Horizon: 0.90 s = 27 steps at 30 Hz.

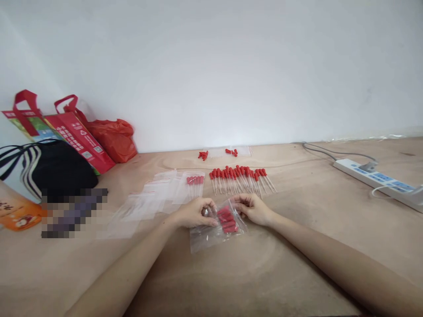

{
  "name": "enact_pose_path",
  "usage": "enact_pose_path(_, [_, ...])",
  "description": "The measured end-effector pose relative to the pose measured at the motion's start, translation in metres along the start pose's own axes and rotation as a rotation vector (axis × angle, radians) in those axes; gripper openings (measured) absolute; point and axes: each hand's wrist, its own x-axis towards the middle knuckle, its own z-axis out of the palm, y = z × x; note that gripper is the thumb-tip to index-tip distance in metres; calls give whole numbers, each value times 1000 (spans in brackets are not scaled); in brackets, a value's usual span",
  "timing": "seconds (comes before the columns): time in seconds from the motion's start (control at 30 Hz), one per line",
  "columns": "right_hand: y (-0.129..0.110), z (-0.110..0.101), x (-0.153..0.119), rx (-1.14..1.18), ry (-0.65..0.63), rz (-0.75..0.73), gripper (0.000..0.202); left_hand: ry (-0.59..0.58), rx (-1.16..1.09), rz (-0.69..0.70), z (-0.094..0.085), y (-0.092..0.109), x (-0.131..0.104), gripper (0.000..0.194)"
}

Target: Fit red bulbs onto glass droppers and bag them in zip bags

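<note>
A clear zip bag (pixel 206 240) with several red-topped pieces (pixel 227 220) inside lies slanted near the table's middle. My left hand (pixel 198 213) is closed on the bag's left part, thumb on top of the plastic. At the bag's upper right edge, my right hand (pixel 251 208) pinches the plastic between thumb and fingers. Just beyond my hands is a row of droppers with red bulbs (pixel 236 172) and thin clear stems. To its left, a bag with several red-bulbed droppers (pixel 195 180) rests beside overlapping flat clear bags (pixel 145 200).
Loose red bulbs (pixel 203 155) and a clear bag (pixel 243 151) lie near the wall. Red shopping bags (pixel 84 138), a black drawstring bag (pixel 64 169) and an orange package (pixel 23 213) stand at left. A white power strip (pixel 380 178) with cables is at right.
</note>
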Motion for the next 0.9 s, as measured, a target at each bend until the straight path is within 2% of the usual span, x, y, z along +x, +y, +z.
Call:
enact_pose_path(0.1, [2,-3,-2,21,57,2,39,74,-163,10,-1,-7,-3,34])
enact_pose_path(0.17, [1,-6,-3,7,83,7,36,201,-326,8,-6,-15,-5,40])
enact_pose_path(0.23, [-1,-8,-5,-16,91,16,33,404,-463,-33,-16,-25,-4,48])
enact_pose_path(0.3, [-3,-8,-7,-24,99,30,31,652,-508,-98,-29,-37,-2,53])
enact_pose_path(0.4, [-4,-8,-7,-40,108,37,31,971,-359,-234,-46,-57,5,50])
enact_pose_path(0.47, [-4,-7,-7,-49,110,29,31,1064,-288,-300,-52,-68,10,46])
enact_pose_path(0.53, [-3,-6,-7,-57,108,21,30,1111,-229,-345,-54,-74,12,48])
enact_pose_path(0.6, [-3,-6,-8,-61,104,18,29,1147,-70,-394,-56,-75,9,52])
enact_pose_path(0.67, [-3,-7,-9,-62,97,18,30,1152,219,-476,-61,-73,0,53])
enact_pose_path(0.73, [-3,-9,-10,-59,93,18,31,1089,510,-596,-72,-73,-16,48])
enact_pose_path(0.8, [-2,-11,-12,-60,91,21,32,1002,549,-742,-86,-78,-36,42])
enact_pose_path(0.9, [0,-16,-14,-67,93,29,32,934,481,-777,-104,-91,-64,28])
